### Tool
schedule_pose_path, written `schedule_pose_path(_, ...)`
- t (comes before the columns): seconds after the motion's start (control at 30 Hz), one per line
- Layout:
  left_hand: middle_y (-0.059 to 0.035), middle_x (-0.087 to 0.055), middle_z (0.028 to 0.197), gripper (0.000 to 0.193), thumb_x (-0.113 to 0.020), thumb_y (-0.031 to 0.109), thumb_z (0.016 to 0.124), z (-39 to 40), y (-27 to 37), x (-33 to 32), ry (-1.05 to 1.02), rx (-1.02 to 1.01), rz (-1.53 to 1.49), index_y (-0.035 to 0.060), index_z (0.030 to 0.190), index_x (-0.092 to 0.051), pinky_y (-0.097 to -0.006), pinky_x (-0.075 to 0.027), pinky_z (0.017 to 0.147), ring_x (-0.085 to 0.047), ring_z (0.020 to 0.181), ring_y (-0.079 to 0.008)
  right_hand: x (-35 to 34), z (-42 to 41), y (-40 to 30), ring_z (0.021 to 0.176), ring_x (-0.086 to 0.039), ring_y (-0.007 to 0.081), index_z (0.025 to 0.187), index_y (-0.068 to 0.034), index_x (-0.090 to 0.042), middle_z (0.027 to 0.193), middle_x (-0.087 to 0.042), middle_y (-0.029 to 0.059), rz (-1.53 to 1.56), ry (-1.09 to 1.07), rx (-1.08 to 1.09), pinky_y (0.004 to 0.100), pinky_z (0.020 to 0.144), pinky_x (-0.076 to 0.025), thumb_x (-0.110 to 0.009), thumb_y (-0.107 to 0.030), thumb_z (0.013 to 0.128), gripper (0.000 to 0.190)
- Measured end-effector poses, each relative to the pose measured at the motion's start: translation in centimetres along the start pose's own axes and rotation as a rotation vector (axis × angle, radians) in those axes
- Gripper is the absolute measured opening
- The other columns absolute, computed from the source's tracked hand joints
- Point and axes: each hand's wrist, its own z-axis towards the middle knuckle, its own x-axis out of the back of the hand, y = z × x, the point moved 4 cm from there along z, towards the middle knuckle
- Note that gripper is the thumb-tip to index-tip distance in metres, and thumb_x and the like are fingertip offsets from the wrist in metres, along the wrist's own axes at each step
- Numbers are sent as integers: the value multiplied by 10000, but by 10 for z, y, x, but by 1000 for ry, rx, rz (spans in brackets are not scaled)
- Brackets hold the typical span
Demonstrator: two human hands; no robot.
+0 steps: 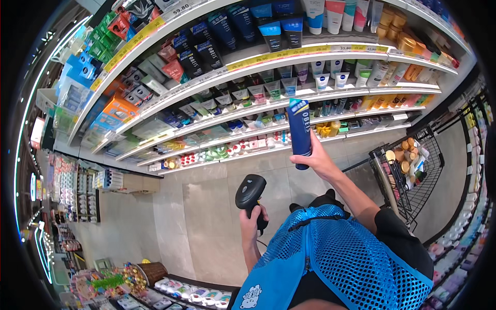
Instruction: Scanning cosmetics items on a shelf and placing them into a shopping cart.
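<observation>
My left hand (252, 221) is wrapped around the grip of a black handheld barcode scanner (251, 190), held over the floor in front of my body. My right hand (319, 159) grips the lower end of a dark blue squeeze tube (299, 131). The tube stands nearly upright, its crimped end up, before the lower shelves. Similar dark blue tubes (221, 29) stand on an upper shelf. Beside them are shorter black-and-blue tubes (270, 35). Yellow price strips (271, 56) run along that shelf's edge.
A wire shopping cart (422, 186) loaded with mixed bottles and jars stands on my right. Smaller white tubes (321, 80) line a lower shelf. Behind me, packaged goods (193, 292) lie beside a wicker basket (153, 273). Further shelving (77, 193) stands to the left. I wear a blue mesh vest (345, 252).
</observation>
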Motion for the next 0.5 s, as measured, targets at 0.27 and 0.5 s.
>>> schedule_pose_path(0.27,-73,-549,674,289,-522,184,898,6,-13,19,-6,15,-40,-7,1111,-485,-255,-461,512,-542,549,-139,-4,2,8,751,-545,109,1187,-56,-384,951,-502,55,11,76,-175,277,654,-480,-667,-201,817,488)
schedule_pose_path(0.5,-51,-550,676,313,-547,174,885,23,-17,20,-4,116,-54,-22,1123,-495,-244,-443,533,-538,566,-118,-5,17,16,874,-595,242,1214,-68,-371,991,-537,108,727,44,-303,402,776,-507,-560,-198,885,401)
